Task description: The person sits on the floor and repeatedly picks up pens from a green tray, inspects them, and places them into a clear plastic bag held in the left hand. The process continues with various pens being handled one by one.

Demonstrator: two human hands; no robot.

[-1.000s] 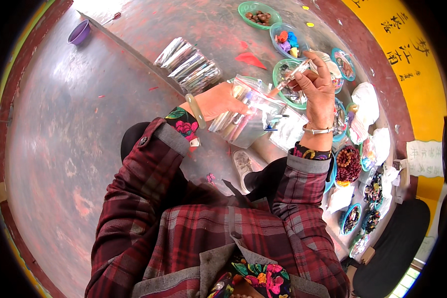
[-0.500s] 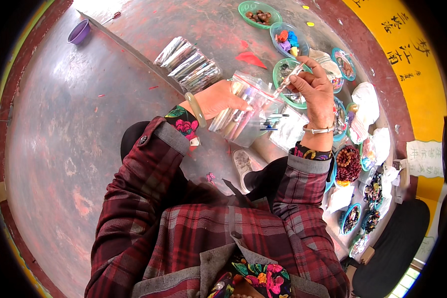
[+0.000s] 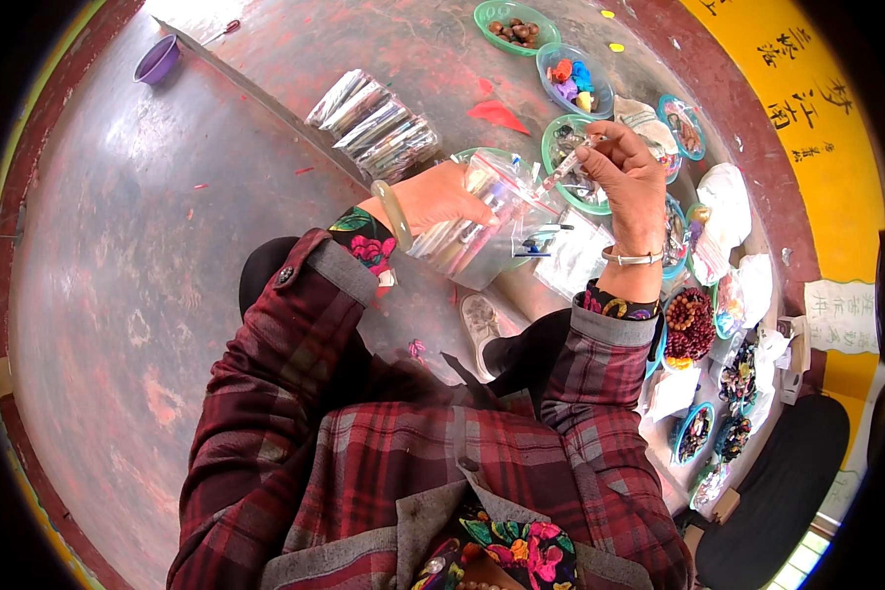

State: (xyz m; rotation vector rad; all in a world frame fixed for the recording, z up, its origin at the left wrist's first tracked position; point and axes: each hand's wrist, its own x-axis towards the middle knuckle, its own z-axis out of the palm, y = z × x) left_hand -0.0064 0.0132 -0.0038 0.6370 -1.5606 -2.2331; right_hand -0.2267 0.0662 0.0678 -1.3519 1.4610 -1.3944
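My left hand (image 3: 435, 205) is closed round a clear zip bag (image 3: 501, 202) with a red seal line, its thumb lying across the front. Several slim pen-like sticks show through the plastic. Just right of the bag's mouth, my right hand (image 3: 627, 182) pinches a small clear strip or packet (image 3: 564, 169) between thumb and fingers; what is inside it is too small to make out. Below the bag's right side lie dark pen-like pieces (image 3: 541, 241) and a flat clear plastic packet (image 3: 575, 258). A green basin (image 3: 547, 162) of small items sits behind the right hand.
Plastic-wrapped bundles (image 3: 374, 123) lie in a row on the floor ahead. Basins stand along the right, one with brown round things (image 3: 513, 34), one with coloured pieces (image 3: 582, 84). Beyond are dark red beads (image 3: 690, 329), white bags (image 3: 724, 202) and a black seat (image 3: 782, 497). A purple basin (image 3: 157, 61) stands far left.
The zip bag and my left hand have shifted slightly right, and the bag's top has tilted. The small clear strip has dipped a little toward the bag's mouth, still in my right hand.
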